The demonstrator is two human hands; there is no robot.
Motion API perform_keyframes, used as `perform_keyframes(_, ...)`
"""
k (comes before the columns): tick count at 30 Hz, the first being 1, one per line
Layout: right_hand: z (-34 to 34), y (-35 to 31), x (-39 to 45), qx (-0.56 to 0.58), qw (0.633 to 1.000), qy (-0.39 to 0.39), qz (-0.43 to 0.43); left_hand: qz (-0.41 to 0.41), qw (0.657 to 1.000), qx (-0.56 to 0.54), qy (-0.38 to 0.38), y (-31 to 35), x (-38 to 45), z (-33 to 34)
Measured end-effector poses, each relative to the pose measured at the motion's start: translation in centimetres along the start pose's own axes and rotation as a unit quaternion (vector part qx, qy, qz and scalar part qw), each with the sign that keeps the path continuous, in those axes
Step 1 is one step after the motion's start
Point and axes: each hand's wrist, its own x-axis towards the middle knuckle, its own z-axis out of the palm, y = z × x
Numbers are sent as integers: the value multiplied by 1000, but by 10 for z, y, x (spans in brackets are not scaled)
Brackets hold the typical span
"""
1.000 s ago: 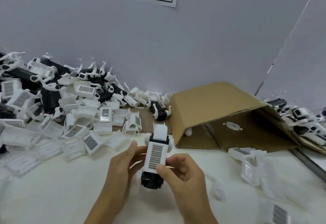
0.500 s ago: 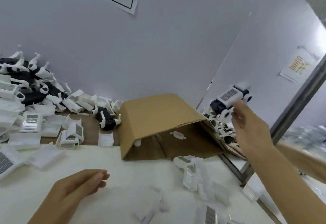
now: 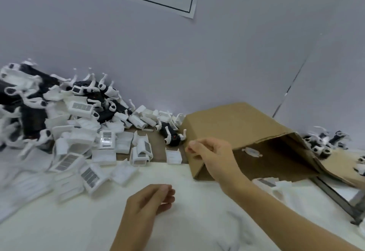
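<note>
The black-and-white toy body [image 3: 172, 136] lies on the counter [image 3: 59, 221] just left of the cardboard box [image 3: 233, 124], near the right hand [image 3: 214, 157], which reaches toward it empty, fingers loosely curled. The left hand [image 3: 150, 201] hovers relaxed and empty. The toy is probably light, rigid plastic with thin, breakable legs, so it is best gripped by its black trunk.

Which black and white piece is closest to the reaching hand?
The lone black-and-white piece lying beside the cardboard box, just past the right hand; the big left pile and the far-right bunch lie farther off.
</note>
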Motion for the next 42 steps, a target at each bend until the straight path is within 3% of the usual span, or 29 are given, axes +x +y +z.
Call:
perform_keyframes(3, 54, 4, 24, -103, 993, -56, -30, -1, 1000, 5, 6, 1, -1, -1)
perform_keyframes(7, 89, 8, 84, -241, 970, -9, -37, -17, 1000, 13, 10, 1, -1, -2)
perform_keyframes(10, 96, 27, 111, -454, 889, -51, 35, -14, 1000, 23, 6, -1, 0, -2)
perform_keyframes(12, 96, 35, 112, -551, 834, -34, -5, -13, 1000, 24, 3, -1, 1, -3)
perform_keyframes(13, 95, 36, 111, -552, 833, -4, -42, -14, 1000, 22, 4, -1, 1, -3)
perform_keyframes(14, 93, 36, 109, -519, 852, 20, -68, -15, 1000, 16, 5, -1, 1, -2)
perform_keyframes(16, 87, 30, 102, -360, 931, 40, -48, -24, 1000, -11, 12, 0, 2, -1)
perform_keyframes(18, 76, 20, 84, -42, 996, 69, 39, -40, 996, -63, 39, 2, 3, 0)
perform_keyframes(19, 69, 13, 70, 131, 984, 83, 87, -48, 993, -96, 57, 3, 4, -1)
perform_keyframes(20, 61, 6, 53, 278, 948, 76, 137, -53, 988, -122, 73, 3, 5, -1)
perform_keyframes(22, 42, 0, 15, 463, 858, 44, 217, -45, 986, -130, 92, 4, 4, 0)
perform_keyframes(25, 24, 4, -42, 570, 768, 4, 291, -15, 998, -54, 41, 4, -3, 5)
perform_keyframes(29, 22, 12, -88, 587, 720, 17, 369, 7, 996, 16, -89, 11, -14, 10)
perform_keyframes(31, 23, 17, -99, 538, 752, 49, 378, 8, 994, 0, -109, 13, -17, 10)
perform_keyframes(34, 26, 44, -115, 312, 899, 134, 275, 17, 994, -14, -107, 12, -18, 10)
perform_keyframes(36, 27, 49, -125, 180, 965, 123, 145, 21, 995, -17, -97, 12, -18, 10)
perform_keyframes(39, 30, 47, -130, 77, 996, 17, 35, 30, 996, 5, -80, 11, -18, 8)
perform_keyframes(42, 33, 46, -130, 25, 999, -34, 5, 34, 996, 31, -83, 10, -19, 9)
